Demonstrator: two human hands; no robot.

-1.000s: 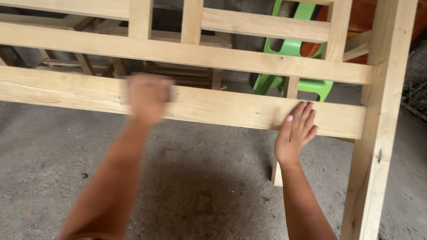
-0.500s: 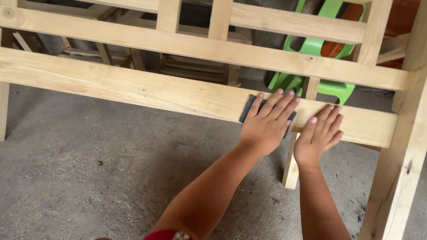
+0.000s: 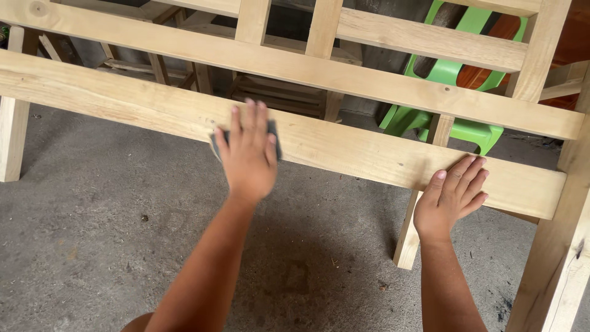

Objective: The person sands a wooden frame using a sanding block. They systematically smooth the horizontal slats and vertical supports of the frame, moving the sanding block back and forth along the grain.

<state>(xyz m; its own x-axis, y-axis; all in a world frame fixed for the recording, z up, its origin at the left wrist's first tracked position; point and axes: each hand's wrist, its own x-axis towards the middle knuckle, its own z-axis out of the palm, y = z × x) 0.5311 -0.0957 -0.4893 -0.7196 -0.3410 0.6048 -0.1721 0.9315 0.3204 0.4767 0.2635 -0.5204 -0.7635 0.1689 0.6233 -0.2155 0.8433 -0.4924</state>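
Note:
A pale wooden frame of rails and slats stands on the floor in front of me. My left hand [image 3: 248, 154] presses a dark grey sanding sheet [image 3: 215, 142] flat against the wide lower rail [image 3: 123, 107], fingers spread and slightly blurred. Only the sheet's edges show around the hand. My right hand [image 3: 452, 197] rests flat on the same rail further right, fingers up, with nothing in it. It lies just above a short upright slat [image 3: 410, 230].
A green plastic chair [image 3: 455, 80] stands behind the frame at upper right. More wooden frames and stools [image 3: 276, 92] sit behind the rails. The frame's right leg [image 3: 559, 258] and left leg [image 3: 12, 141] stand on the grey concrete floor [image 3: 110, 246].
My left hand with the sanding sheet has slid along the lower rail: to the right beside the right hand, then back left to mid-rail. The right hand stays on the rail.

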